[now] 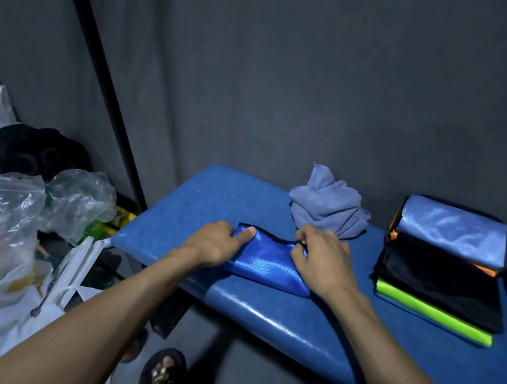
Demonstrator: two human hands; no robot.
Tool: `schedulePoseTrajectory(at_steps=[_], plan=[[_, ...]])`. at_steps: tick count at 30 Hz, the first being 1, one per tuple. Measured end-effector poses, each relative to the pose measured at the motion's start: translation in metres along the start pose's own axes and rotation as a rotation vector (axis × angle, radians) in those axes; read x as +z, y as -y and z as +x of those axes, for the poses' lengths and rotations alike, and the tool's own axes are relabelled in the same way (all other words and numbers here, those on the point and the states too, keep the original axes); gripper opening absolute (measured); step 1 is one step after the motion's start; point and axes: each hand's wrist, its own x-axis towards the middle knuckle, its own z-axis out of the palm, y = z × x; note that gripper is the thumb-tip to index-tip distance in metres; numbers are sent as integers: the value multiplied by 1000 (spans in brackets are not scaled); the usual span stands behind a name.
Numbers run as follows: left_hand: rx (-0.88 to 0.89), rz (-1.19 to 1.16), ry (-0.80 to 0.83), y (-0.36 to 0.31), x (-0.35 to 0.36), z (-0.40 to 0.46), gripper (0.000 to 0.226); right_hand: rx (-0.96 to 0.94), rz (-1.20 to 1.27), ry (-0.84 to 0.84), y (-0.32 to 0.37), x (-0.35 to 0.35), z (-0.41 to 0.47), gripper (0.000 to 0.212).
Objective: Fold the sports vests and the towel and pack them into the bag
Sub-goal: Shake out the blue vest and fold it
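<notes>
1. Looking down from the head camera: a shiny royal-blue satin sports vest with black edging [268,260] lies folded into a small packet on the padded blue vinyl bench [274,321], near its left end.

2. Both hands are on it. The left hand [215,245] has its fingers curled at the packet's left end with the thumb laid flat on top, so it's gripping that end. The right hand [318,258] is curled over the right end, fingertips pinching the black trim at the far corner.

3. Just behind the vest sits a crumpled grey-blue microfibre towel [329,207] – not folded yet, close to the right hand's knuckles.

4. Over on the right end of the bench there's a stack of folded vests [443,265] – pale blue on top, a bit of orange, then black, lime green at the bottom. Well apart from the vest being worked.

5. Handling guess: that satin looks light, floppy and properly slippery, so folds will probably slide open unless pressed flat. I'd take it by the two short ends, palms over the layers, since the trimmed edges give the best purchase.

6. Left of the bench is a heap of clear plastic bags [8,219] and some black stuff. I can't tell which bag is the packing one.
</notes>
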Motion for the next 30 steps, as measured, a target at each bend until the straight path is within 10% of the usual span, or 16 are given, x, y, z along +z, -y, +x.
schedulePoseTrajectory(at_steps=[12,23,30], plan=[[150,-61,-153,9,-23,22,12,103,45,-46,-4,7,2,15],[341,150,-154,11,-12,29,12,341,356,64,-3,0,12,28],[47,-286,56,4,-11,38,21,521,814,86,-8,-6,23,18]])
